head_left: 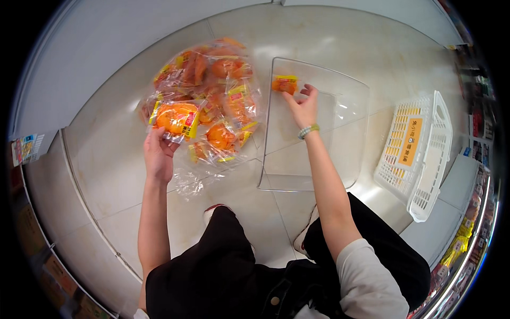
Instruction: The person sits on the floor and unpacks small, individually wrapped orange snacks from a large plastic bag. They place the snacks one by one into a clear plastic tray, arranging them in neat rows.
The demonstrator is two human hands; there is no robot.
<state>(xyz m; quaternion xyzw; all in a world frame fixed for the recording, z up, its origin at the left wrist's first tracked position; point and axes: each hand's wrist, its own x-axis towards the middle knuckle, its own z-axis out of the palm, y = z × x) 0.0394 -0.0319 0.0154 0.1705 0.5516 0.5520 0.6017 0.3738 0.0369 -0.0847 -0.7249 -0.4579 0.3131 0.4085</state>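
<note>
You have one clear plastic bin (350, 95), one white basket (419, 154), one big bag of orange snack packets (204, 101), and one loose packet (285, 84).

Open tiled floor (122, 159) left of the heap of orange snack packets (210, 101), and bare tile between clear plastic bin (340, 114) and white basket (419, 154). Blocked at centre by the heap, just beside the bin's left wall. Hemmed in by shelving (467, 234) at the right edge.

Orange snacks (204, 101) in clear wrappers with yellow and red labels; clear bin (340, 80); white basket (419, 154) with an orange tag; beige floor (117, 149); wristband (308, 131), probably green-and-white beads.
</note>
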